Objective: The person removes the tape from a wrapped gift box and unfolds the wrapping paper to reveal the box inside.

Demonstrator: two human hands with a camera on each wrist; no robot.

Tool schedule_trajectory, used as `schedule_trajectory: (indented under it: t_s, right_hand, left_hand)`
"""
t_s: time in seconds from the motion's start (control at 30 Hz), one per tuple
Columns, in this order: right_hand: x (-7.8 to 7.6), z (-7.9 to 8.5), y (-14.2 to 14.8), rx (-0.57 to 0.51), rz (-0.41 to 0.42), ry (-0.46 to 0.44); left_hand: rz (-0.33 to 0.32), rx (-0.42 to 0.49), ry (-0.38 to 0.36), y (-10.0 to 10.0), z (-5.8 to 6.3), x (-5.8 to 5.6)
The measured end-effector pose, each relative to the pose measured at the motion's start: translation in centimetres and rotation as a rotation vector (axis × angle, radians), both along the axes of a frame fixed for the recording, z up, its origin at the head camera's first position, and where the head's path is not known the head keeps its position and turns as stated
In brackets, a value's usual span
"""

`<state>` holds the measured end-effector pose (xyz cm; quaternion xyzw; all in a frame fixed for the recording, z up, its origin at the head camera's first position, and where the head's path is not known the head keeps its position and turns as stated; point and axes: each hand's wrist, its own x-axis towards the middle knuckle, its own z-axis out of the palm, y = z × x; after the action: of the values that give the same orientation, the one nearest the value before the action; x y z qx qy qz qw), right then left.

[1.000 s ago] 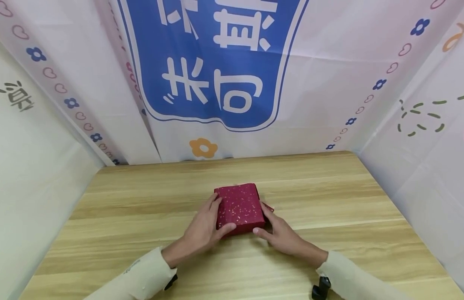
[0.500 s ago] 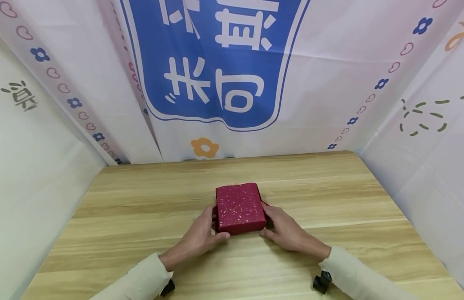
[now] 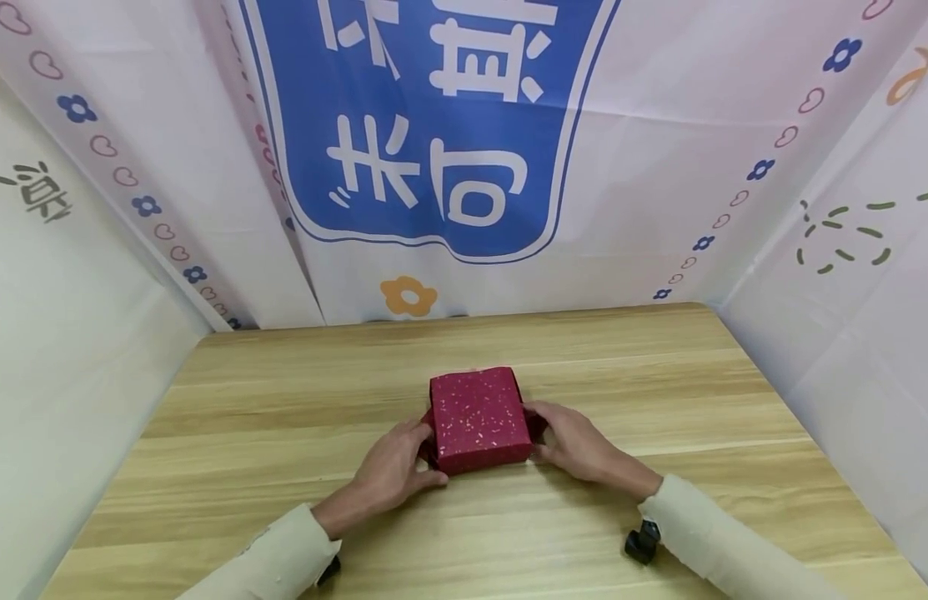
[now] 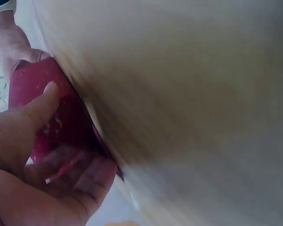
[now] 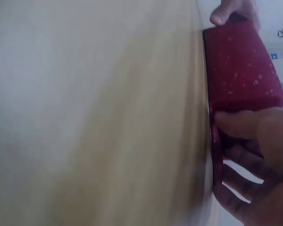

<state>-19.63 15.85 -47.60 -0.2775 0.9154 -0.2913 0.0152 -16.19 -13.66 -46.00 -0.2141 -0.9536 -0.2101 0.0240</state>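
A dark red box (image 3: 481, 417) with pale gold flecks sits on the wooden tabletop, top face up. On its left side, my left hand (image 3: 391, 463) curls its fingers round a side flap (image 4: 68, 165), with the thumb (image 4: 46, 101) by the front face. Those fingers are blurred in the left wrist view. At the opposite side, my right hand (image 3: 579, 440) bends its fingers round another low flap (image 5: 217, 155), the thumb (image 5: 236, 123) against the box's near corner. The hands partly cover both flaps, and the inside of the box is hidden.
The pale wooden table (image 3: 298, 392) extends around the box to its back edge. White printed cloth (image 3: 644, 192) hangs behind and at both sides, with a large blue panel (image 3: 501, 167). Black straps (image 3: 644, 542) show at both wrists.
My left hand has come off the box's top and gone down to its left side flap. My right hand has shifted slightly outward to the right flap. The box has barely moved.
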Motion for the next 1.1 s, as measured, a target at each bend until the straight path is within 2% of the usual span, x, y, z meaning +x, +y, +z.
schedule_trajectory:
  t_s: [0.17, 0.33, 0.5, 0.7, 0.87, 1.0, 1.1]
  right_hand:
    - [-0.8, -0.2, 0.2, -0.035, 0.022, 0.076]
    - [-1.4, -0.1, 0.5, 0.02, 0.086, 0.15]
    - [-2.1, 0.1, 1.5, 0.03, 0.148, 0.147]
    - [-2.6, 0.4, 2.7, -0.019, 0.198, 0.126]
    - [-2.5, 0.7, 3.5, 0.019, 0.23, 0.191]
    - [-2.2, 0.9, 4.1, 0.026, 0.221, 0.228]
    - [-2.1, 1.0, 4.4, 0.034, 0.208, 0.211]
  left_hand:
    - [-0.123, -0.107, 0.118, -0.3, 0.0, -0.3]
    - [-0.156, -0.19, 0.184, -0.4, 0.0, -0.5]
    - [-0.208, -0.201, 0.228, -0.7, -0.1, -0.7]
    - [-0.31, -0.121, 0.232, -1.6, 0.3, -0.8]
    - [-0.372, -0.052, 0.186, -2.4, 0.1, -0.8]
    - [-0.417, -0.027, 0.154, -3.0, 0.0, -0.9]
    - [-0.441, -0.023, 0.139, -3.2, 0.0, -0.9]
